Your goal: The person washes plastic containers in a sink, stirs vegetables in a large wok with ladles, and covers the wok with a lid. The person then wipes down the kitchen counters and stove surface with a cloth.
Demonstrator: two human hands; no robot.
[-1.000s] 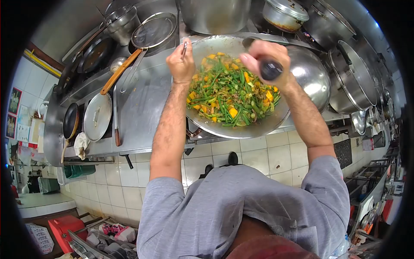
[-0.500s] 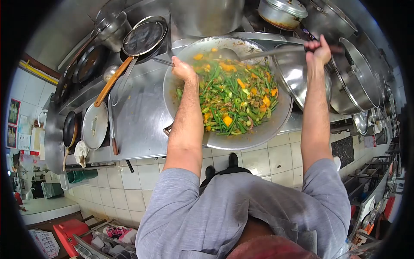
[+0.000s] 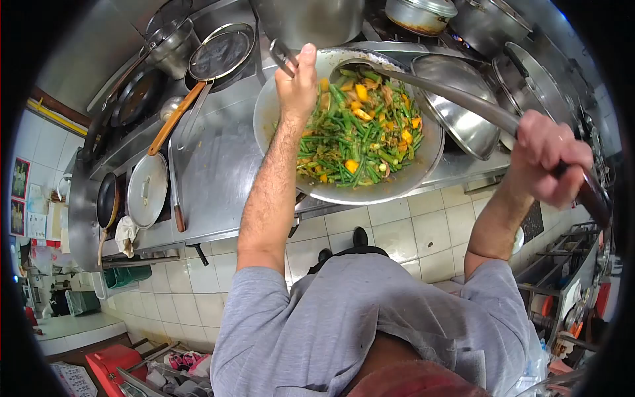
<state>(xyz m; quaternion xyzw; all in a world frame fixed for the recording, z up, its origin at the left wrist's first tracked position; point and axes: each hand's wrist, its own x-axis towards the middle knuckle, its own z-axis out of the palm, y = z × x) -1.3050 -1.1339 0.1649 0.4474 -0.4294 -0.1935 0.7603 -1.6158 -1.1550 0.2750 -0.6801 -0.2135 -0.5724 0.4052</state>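
A wide metal wok (image 3: 268,109) holds a stir-fry of green beans and orange squash pieces (image 3: 360,142). My right hand (image 3: 549,159) is closed round the dark grip of a long ladle (image 3: 450,96), at the right of the wok. The ladle's bowl lies among vegetables at the wok's far side. Over the wok's far left, my left hand (image 3: 297,86) is closed on a thin metal utensil (image 3: 283,56). Its bent handle end sticks up past my fingers; its other end is hidden.
A big steel pot (image 3: 311,23) stands behind the wok, and a lidded pot (image 3: 420,14) at back right. Shiny steel bowls (image 3: 463,126) lean close on the right. A wooden-handled strainer (image 3: 221,56) and a round lid (image 3: 147,192) lie left on the steel counter (image 3: 218,185).
My right hand has come down, nearer and to the right, drawing the ladle's handle along. My left hand has turned upright and moved slightly up and right. The vegetables have shifted.
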